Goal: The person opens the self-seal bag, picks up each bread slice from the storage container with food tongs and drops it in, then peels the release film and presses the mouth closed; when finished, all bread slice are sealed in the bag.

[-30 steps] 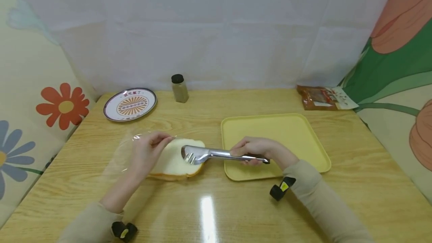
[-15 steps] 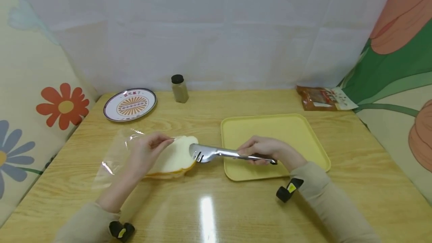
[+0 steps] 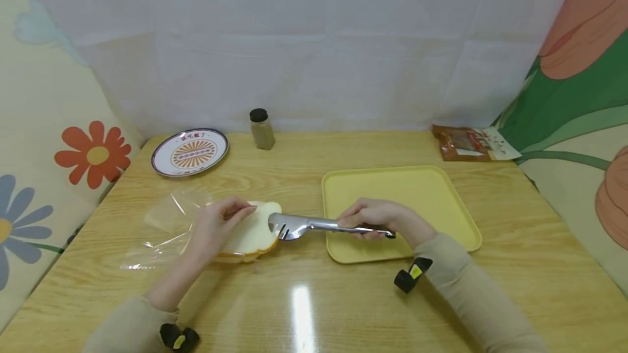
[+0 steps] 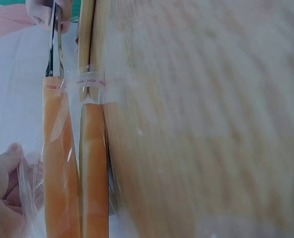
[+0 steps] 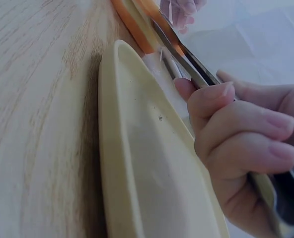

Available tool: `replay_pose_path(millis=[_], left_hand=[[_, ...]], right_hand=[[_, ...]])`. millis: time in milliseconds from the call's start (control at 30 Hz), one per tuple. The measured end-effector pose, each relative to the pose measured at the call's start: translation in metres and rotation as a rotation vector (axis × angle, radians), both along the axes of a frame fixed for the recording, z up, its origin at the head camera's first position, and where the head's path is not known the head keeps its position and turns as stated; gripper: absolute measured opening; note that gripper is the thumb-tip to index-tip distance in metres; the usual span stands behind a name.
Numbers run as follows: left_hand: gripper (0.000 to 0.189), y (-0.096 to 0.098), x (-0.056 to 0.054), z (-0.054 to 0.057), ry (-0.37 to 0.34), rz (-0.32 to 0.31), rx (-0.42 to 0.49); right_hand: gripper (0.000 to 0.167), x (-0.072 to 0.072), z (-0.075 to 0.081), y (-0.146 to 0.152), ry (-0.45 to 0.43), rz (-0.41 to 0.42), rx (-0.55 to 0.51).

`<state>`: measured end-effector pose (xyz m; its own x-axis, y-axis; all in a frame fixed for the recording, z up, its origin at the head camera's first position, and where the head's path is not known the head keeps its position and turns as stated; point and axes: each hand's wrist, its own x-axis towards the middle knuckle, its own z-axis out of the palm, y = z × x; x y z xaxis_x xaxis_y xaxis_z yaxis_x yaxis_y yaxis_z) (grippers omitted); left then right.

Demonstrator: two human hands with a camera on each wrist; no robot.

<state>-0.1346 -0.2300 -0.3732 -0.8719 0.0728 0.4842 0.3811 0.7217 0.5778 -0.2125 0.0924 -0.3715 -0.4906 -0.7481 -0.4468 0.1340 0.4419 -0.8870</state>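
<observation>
My left hand (image 3: 211, 227) pinches the edge of a clear plastic bag (image 4: 30, 188) over white bread. In the left wrist view an upper bread slice (image 4: 60, 158) stands apart from a lower slice (image 4: 95, 168), both with orange-brown crust and bag film around them. My right hand (image 3: 370, 218) grips metal tongs (image 3: 319, 224) by the handle, fingers curled round it. The tongs' ends meet the right edge of the upper slice, one arm on its top face; the left wrist view shows them at that edge. My left hand covers part of the bread.
A yellow tray (image 3: 402, 178) lies under and behind my right hand. At the back stand a patterned plate (image 3: 191, 152) and a black-capped jar (image 3: 262, 131). A brown food packet (image 3: 471, 143) lies at the back right. The bag's loose part spreads left of the bread.
The tongs have gone from well over the slice to its right edge, first rightward, then slightly back left. The bag's loose film has spread left. My left hand keeps its pinch.
</observation>
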Motion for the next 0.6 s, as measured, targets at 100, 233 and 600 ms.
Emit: replay_pose_path(millis=[100,233,600], left_hand=[[0.004,0.001,-0.002,0.001,0.008,0.009,-0.011],[0.005,-0.001,-0.002,0.003,0.031,0.026,0.016],[0.004,-0.007,0.0,0.012,0.027,-0.006,0.08]], right_hand=[[0.031,0.0,0.001,0.002,0.01,0.001,0.001],[0.033,0.0,0.003,0.015,0.012,0.018,0.007],[0.044,0.012,0.013,0.088,0.081,-0.017,-0.006]])
